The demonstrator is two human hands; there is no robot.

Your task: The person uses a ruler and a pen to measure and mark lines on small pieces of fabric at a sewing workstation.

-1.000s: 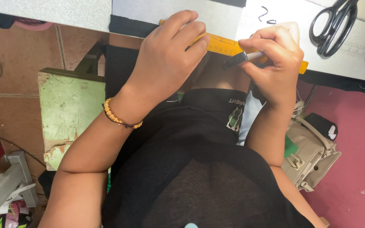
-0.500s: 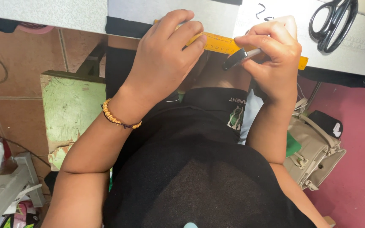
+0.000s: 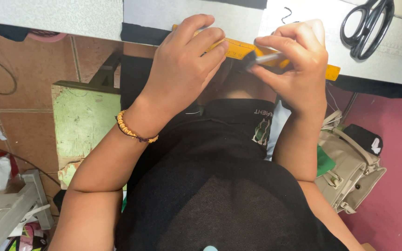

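While the left hand stays flat, fingers together, pinning the yellow ruler at the bench edge, the right hand has tilted its dark marker lower vs a sec ago, pinched tight, tip at the ruler edge. Looks like mid-marking. Ruler rigid, thin; grey fabric matte; black scissors glossy, well apart.

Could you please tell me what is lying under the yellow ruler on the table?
The yellow ruler lies on pale grey fabric at the table edge. The left hand covers its left part, so what lies beneath there is hidden.
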